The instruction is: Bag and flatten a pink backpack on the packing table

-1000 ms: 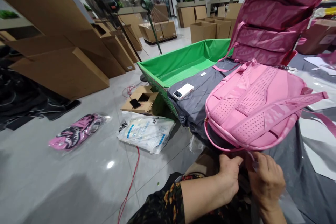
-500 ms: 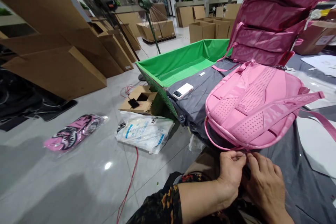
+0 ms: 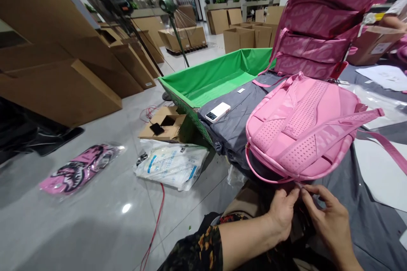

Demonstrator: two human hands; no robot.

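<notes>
A pink backpack (image 3: 305, 123) lies on the dark-covered table with its padded, perforated shoulder straps facing up. From its left side a thin pink strap (image 3: 259, 175) curves down to the near edge, where both hands meet. My left hand (image 3: 282, 211) is closed, thumb and finger pinching the strap's end just below the bag. Against it, my right hand (image 3: 330, 216) pinches the same small spot between thumb and forefinger, its other fingers bent. The exact bit between the fingertips is mostly hidden.
Behind the backpack rises a stack of pink camouflage bags (image 3: 321, 21). A white phone (image 3: 218, 112) lies near a green-lined bin (image 3: 216, 76). White sheets (image 3: 381, 173) are at right. On the floor are a bagged pink item (image 3: 79, 169), a white plastic package (image 3: 171, 163) and a red cable (image 3: 155, 228).
My right hand has opened out slightly and turned, its fingers less bunched, while both hands stay at the strap's end. The view has shifted slightly; another person's arm now shows at far right.
</notes>
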